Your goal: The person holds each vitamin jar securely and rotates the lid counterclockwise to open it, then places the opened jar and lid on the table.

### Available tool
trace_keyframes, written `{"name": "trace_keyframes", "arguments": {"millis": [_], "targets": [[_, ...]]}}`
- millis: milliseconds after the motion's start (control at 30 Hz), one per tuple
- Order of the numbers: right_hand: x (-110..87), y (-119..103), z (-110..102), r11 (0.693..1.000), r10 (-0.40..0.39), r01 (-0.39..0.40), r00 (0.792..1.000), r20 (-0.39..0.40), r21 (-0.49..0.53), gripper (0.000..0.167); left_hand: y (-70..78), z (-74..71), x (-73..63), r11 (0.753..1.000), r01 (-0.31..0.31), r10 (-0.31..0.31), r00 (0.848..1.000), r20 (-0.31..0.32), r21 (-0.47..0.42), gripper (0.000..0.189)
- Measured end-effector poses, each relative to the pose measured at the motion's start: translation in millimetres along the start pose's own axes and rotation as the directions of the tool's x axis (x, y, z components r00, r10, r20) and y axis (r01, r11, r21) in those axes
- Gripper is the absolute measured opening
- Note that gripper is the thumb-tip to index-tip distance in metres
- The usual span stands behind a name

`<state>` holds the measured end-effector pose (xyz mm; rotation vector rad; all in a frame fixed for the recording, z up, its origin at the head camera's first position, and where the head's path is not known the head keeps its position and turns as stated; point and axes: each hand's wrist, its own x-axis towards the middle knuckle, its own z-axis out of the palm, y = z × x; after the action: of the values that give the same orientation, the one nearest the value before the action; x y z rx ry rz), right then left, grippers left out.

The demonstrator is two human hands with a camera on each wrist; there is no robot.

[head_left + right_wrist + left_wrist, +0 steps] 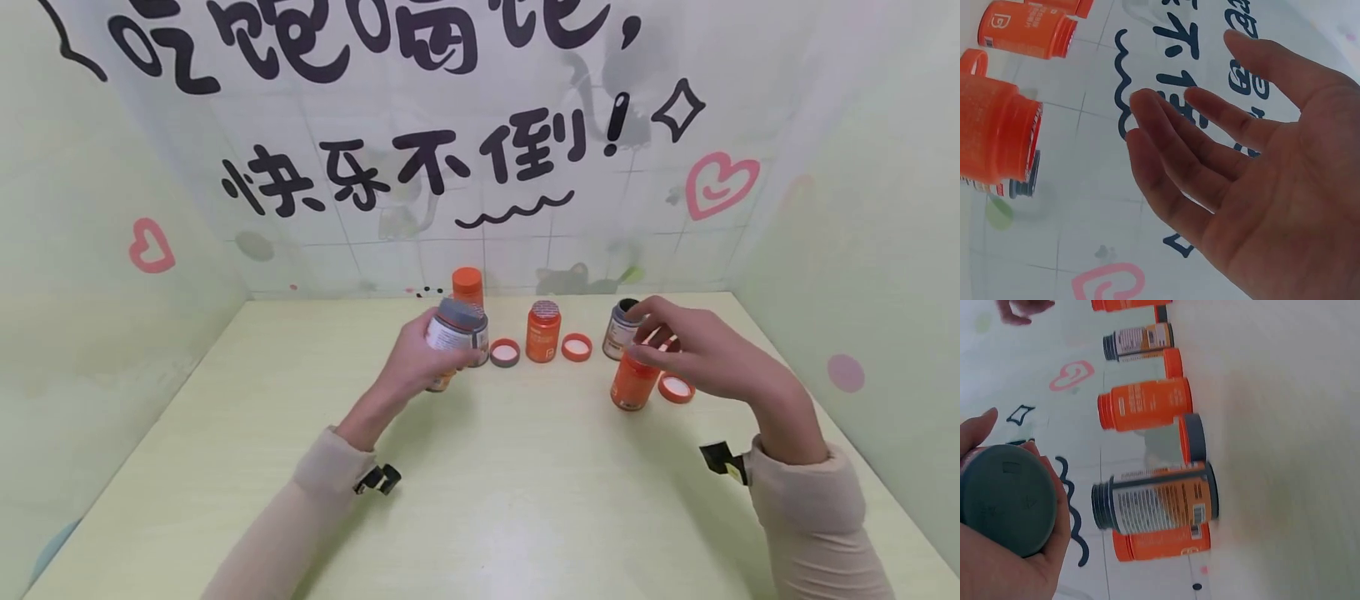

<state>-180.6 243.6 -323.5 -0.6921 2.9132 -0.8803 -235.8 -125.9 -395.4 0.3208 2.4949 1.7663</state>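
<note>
Round jar [448,337], flat grey end [1010,500], clamped in left grip [420,357]; right grip [708,350] apart, empty near orange jar [633,387]; grey jar [618,338] behind.

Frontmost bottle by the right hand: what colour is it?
Orange-red; the bottle shows best in the head view.

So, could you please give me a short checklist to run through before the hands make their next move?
1. Left hand has a secure hold: ok, its fingers curl round a gray-ended jar.
2. Right hand is free: ok, it holds nothing.
3. Front orange jar is upright: ok.
4. Front orange jar is capped: not ok, its neck is bare.
5. Left cap, middle cap and right cap lie white insides up: ok.
6. Gray-ended jar's contents: cannot tell, its inside is hidden.
</note>
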Motion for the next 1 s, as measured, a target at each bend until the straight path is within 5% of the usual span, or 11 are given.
{"name": "trace_keyframes", "arguments": {"millis": [267, 467, 767, 1000], "targets": [[15.2, -6, 27, 0.989, -0.034, 0.039, 0.999, -0.034, 0.139, 0.052, 6.7, 42.3, -18.2, 0.986, -0.147, 0.137, 0.984, 0.109, 0.081, 0.046], [26.3, -15, 49, 0.962, -0.069, 0.084, 0.995, -0.067, 0.260, 0.053, 12.3, 59.9, -31.0, 0.981, -0.181, 0.170, 0.974, 0.146, 0.063, 0.051], [35.7, -32, 83, 0.903, -0.144, 0.183, 0.981, -0.129, 0.388, 0.055, 17.6, 71.3, -43.1, 0.967, -0.250, 0.243, 0.962, 0.125, 0.048, 0.051], [38.4, -43, 104, 0.878, -0.136, 0.168, 0.985, -0.104, 0.449, 0.062, 15.0, 77.2, -46.4, 0.933, -0.311, 0.303, 0.950, 0.072, 0.183, 0.044]]}}
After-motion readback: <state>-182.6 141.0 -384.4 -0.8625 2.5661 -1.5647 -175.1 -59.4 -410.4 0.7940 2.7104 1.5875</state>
